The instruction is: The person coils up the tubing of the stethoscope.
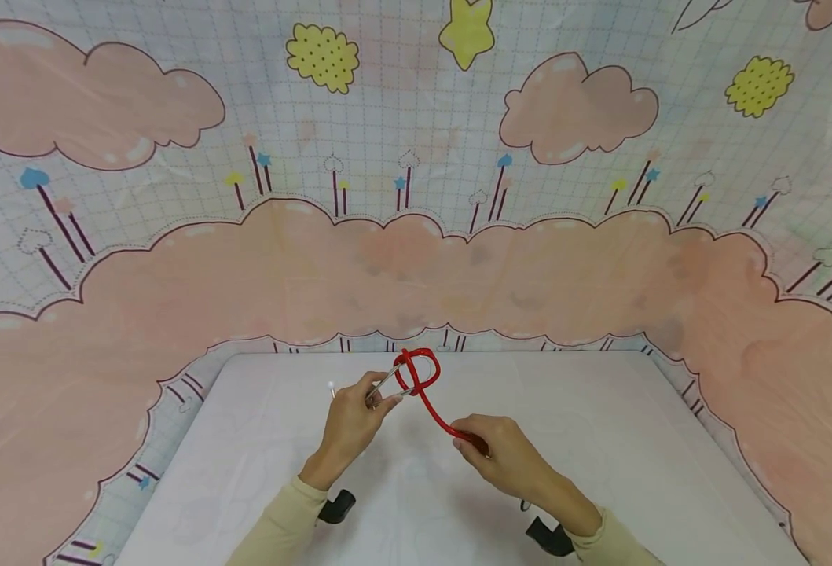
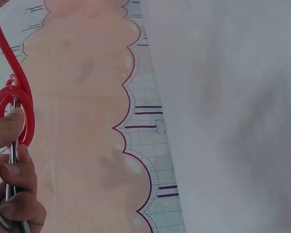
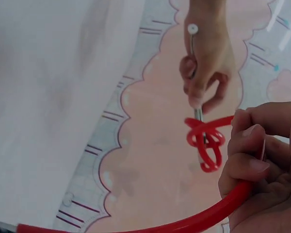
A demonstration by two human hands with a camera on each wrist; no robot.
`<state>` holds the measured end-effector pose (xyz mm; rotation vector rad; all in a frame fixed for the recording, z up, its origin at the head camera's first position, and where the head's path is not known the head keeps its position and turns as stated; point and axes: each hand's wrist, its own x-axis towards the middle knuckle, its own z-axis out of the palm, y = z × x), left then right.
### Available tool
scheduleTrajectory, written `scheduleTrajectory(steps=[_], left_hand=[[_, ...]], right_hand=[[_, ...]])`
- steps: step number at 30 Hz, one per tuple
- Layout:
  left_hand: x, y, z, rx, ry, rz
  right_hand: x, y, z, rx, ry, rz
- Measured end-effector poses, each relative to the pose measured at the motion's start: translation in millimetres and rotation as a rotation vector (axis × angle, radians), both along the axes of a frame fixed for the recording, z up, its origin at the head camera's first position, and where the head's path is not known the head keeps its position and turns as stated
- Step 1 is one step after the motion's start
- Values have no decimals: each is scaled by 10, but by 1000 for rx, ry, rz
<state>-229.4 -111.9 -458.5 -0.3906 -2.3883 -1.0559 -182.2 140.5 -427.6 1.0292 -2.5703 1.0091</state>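
The step in hand looks to be winding a smooth, glossy red cord [image 3: 208, 213] round a slim silvery metal piece [image 3: 198, 114]. The cord's crossed loops sit on the metal, just beyond the fingertips of the left hand [image 1: 352, 413] and above the far part of the counter. That hand's grip is narrow, thumb and fingers pinching the metal; its full form is hard to make out behind the fingers and the loops. The right hand [image 1: 511, 452] has its fingers curled round the free length, which runs from the loops into its grip and hangs out below. By my judgement, the next move calls for a steady left hold and an even pull, so that the loops neither slip nor spread.

The counter [image 1: 401, 511] has a plain white top. Beyond it and along its sides spreads a cloth-like backdrop [image 1: 423, 275] printed with peach clouds, yellow shapes and a dashed grid. Black curved pieces [image 1: 338, 507] show near both pale beige sleeves [image 1: 277, 523].
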Motion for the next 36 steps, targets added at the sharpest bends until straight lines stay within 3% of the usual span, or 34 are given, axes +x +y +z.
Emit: scheduleTrajectory(steps=[17,25,36], left_hand=[[113,45,23,-149,2,-96],[172,73,64,-185,18,-164],[250,102,98,-218,32,-291]], right_hand=[[-187,137,281,-11,213,61],[-251,130,377,-6,196,59],[-347,147,384,-25,190,43]])
